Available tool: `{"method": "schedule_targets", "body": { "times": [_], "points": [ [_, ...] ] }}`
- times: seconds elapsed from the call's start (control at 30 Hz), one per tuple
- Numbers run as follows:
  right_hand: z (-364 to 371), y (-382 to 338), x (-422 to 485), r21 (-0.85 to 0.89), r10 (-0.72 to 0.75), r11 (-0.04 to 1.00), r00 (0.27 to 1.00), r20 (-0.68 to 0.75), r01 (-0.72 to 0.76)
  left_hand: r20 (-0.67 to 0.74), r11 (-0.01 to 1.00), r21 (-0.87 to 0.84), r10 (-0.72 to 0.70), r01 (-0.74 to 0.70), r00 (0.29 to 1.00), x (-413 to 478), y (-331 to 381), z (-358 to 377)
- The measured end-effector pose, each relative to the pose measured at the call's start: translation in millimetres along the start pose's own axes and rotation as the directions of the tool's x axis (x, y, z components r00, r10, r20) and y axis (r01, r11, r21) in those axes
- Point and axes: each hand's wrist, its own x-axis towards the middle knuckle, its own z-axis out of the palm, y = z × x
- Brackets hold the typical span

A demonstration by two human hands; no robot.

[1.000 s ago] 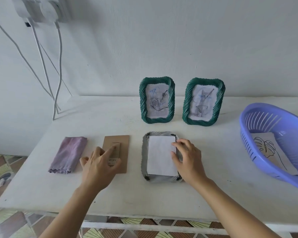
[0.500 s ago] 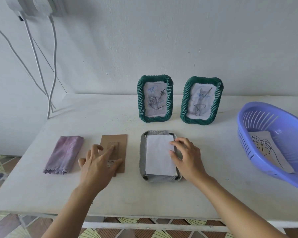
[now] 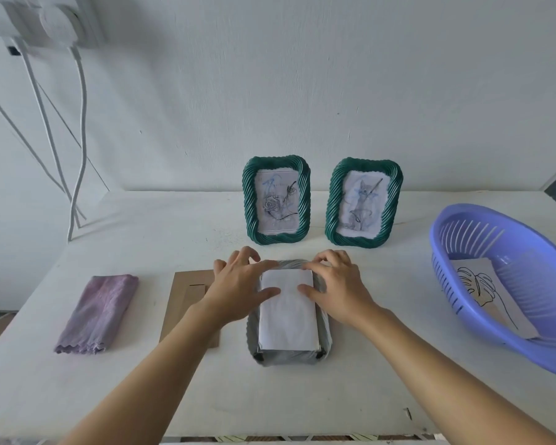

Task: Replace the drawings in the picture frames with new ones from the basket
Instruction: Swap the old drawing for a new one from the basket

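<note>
A third picture frame (image 3: 289,358) lies face down at the table's front centre, its grey back rim showing around a white sheet of paper (image 3: 288,319) laid on it. My left hand (image 3: 238,285) and my right hand (image 3: 337,284) hold the frame's far end, thumbs on the paper and fingers curled over the far corners. Two green twisted-rim frames stand behind: one (image 3: 304,200) with a rose drawing, one (image 3: 333,203) with a cat drawing. A purple basket (image 3: 463,216) at the right holds a leaf drawing (image 3: 482,293).
A brown cardboard backing (image 3: 187,297) lies flat left of the face-down frame, partly under my left forearm. A folded purple cloth (image 3: 98,313) lies further left. White cables (image 3: 77,155) hang down the wall at the back left. The table (image 3: 174,236) is white.
My left hand left the cardboard backing and moved right onto the face-down frame. My right hand shifted from the paper's right side to the frame's far right corner.
</note>
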Motion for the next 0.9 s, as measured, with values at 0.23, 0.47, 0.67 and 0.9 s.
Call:
{"method": "schedule_targets", "body": {
  "times": [0.23,0.47,0.67,0.9],
  "points": [
    [-2,2,6,-0.029,0.034,0.999,0.993,0.113,-0.031,0.082,1.0,0.001,-0.026,0.026,0.996,10,-8,6],
    [3,4,5,0.014,0.037,0.999,0.997,0.074,-0.038,0.011,0.996,-0.091,-0.01,0.011,1.0,4,-16,14],
    [6,4,6,0.024,0.043,0.999,0.996,0.082,-0.045,-0.067,0.988,-0.154,-0.017,0.006,0.998,-1,-17,20],
    [2,2,8,0.03,0.04,0.999,0.995,0.095,-0.043,-0.065,0.982,-0.189,-0.015,0.003,0.998,-1,-14,15]
  ]
}}
